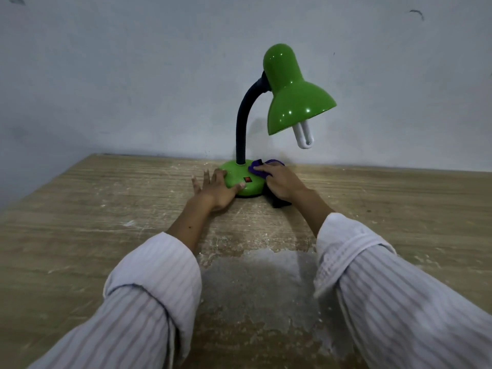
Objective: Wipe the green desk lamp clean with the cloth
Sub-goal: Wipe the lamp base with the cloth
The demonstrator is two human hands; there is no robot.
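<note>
Lamp [266, 123] sits at the far edge of your table [80, 235], right up against the wall [133, 75]. Green round base [241, 179], dark bendy neck [243, 121] curving up and over to the right, glossy green shade [295, 94] tilted down toward the right with a white bulb [303, 134] poking out below the rim. There's a little red switch [247, 179] on the front of the base.

Your left hand [217, 189] is flat and spread out, fingers apart, palm down on the table, with the thumb and first fingers pressing against the left front of the base. It's bracing, not clamping anything.

Your right hand [279, 181] is closed over the cloth [259, 169], which is purple and bunched up. You're pressing it onto the right side of the base, just beside the foot of the neck. Part of the cloth sticks out past your fingertips toward the wall, and a darker bit hangs out under your wrist onto the table.

Both sleeves [149, 302] are striped, light-coloured, rolled back so your forearms show.

Table top is wood-grain and pretty rough looking: white scratchy marks all over, plus a big pale worn patch [258, 283] in the middle near you, between your arms. Wall has a few dark scuffs up top.
</note>
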